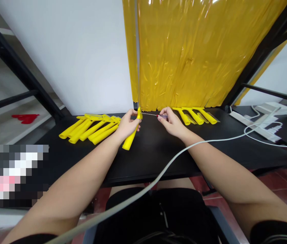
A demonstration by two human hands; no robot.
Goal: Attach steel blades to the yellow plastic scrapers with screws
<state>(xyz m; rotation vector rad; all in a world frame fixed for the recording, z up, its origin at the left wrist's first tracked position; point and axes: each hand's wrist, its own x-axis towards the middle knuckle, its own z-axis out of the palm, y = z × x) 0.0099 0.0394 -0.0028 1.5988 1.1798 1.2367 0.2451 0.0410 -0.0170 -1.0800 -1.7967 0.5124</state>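
Head view: the left hand (128, 124), fingers clamped on a yellow tool (130, 139) above the counter (153, 152), is near the screwdriver (158, 116) pinched by the right hand (172, 123); an off-angle push could skid and jab its fingers

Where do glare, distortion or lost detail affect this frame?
Head view: bright glare streaks the yellow sheeting; black posts splay outward, suggesting lens stretch; coarse pixelation hides a lower-left patch; the thin tool is too small to judge sharpness.
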